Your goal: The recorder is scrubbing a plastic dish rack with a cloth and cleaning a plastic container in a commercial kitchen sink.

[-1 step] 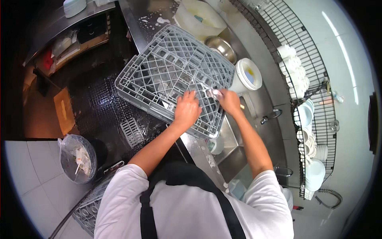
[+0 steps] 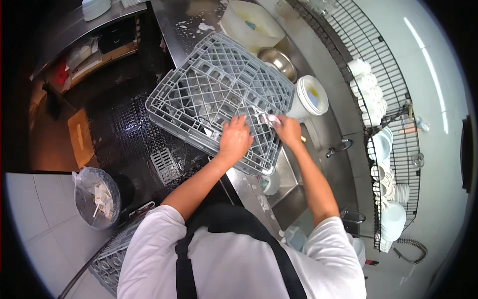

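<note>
A grey plastic dishwasher rack (image 2: 179, 119) with a lattice surface lies across the steel counter and part of the sink. Resting on its near part is my left hand (image 2: 235, 138), fingers stretched forward over the lattice. My right hand (image 2: 289, 131) is closed at the rack's right side and grips a crumpled whitish cloth (image 2: 268, 118), pressed against the lattice. Through the openings I make out clear and pale shapes inside, perhaps glassware; the grid hides their kind.
White buckets (image 2: 311, 94), a steel bowl (image 2: 278, 62) and a pale plastic tub (image 2: 251, 22) stand behind the rack. Right are a steel sink (image 2: 291, 204), a tap (image 2: 339, 147) and a wire shelf (image 2: 393, 74) of white crockery. A lined bin (image 2: 98, 199) stands lower left.
</note>
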Demonstrator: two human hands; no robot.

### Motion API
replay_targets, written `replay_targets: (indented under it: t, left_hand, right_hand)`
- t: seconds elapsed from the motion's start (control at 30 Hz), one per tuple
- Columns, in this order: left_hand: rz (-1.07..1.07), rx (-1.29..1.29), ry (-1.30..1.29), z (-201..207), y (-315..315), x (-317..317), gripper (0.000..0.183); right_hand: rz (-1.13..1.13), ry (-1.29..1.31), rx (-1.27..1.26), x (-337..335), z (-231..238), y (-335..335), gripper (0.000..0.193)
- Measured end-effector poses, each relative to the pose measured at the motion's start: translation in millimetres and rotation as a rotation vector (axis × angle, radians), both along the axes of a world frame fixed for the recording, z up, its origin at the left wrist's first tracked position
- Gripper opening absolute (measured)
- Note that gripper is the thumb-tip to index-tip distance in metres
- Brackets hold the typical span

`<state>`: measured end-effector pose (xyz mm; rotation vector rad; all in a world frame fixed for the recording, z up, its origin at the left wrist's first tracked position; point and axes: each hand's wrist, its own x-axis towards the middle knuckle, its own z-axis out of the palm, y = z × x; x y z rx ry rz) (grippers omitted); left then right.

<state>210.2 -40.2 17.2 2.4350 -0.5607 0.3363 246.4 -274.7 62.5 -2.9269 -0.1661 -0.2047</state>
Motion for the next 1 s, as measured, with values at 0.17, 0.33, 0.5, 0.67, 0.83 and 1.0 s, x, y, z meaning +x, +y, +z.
replay_targets:
  t: [0.17,0.33,0.5,0.67,0.83,1.0]
  left_hand:
    - [-0.002,-0.008,-0.046,2,-9,-3,0.032]
    - [-0.008,0.000,0.007,4,-1,-2,0.035]
    - [-0.020,0.016,-0.001,6,-6,1,0.035]
    - [-0.014,0.004,0.029,4,-4,3,0.035]
    - [0.010,0.008,0.050,7,-4,0,0.035]
    - [0.039,0.042,0.061,0,-8,0,0.039]
  right_hand:
    - [-0.167,-0.176,0.208,-25,-17,-25,0.020]
    - [-0.215,-0.159,0.126,-21,61,-24,0.020]
    - [0.301,0.123,-0.504,-2,66,-29,0.011]
    - [0.331,0.160,-0.588,17,29,-5,0.009]
    - [0.421,0.255,-0.857,15,56,28,0.012]
    - [0.402,0.339,-0.685,24,35,10,0.011]
